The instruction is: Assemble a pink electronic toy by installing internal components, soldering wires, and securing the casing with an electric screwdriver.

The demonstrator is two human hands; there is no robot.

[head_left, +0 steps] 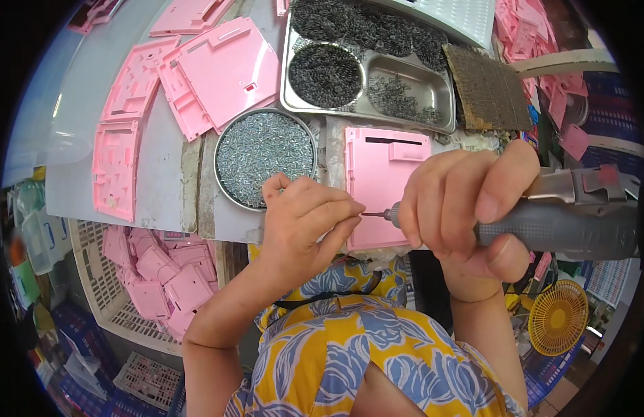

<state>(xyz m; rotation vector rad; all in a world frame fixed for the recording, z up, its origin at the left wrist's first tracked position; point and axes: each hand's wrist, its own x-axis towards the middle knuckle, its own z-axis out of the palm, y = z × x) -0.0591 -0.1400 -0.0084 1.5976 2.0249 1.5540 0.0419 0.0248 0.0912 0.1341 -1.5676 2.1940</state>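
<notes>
Pink panel (377,177) partly hidden by the right hand (468,208), screwdriver's (565,226) rear end cut off at the dark right rim, whatever the left hand (309,215) pinches too small to tell, bowl (218,167) partly covered, metal tray (443,90) cut off above

From my end I count one bare left hand (301,219), one bare right hand (468,208), one grey handheld electric screwdriver (565,226), one round metal dish (218,170), one rectangular silver metal tray (433,83), one cream plastic crate (92,278) at near left and one round yellow plastic basket (558,316). The small silvery screws (266,153) and black metal pieces (325,73) defeat my count.
</notes>
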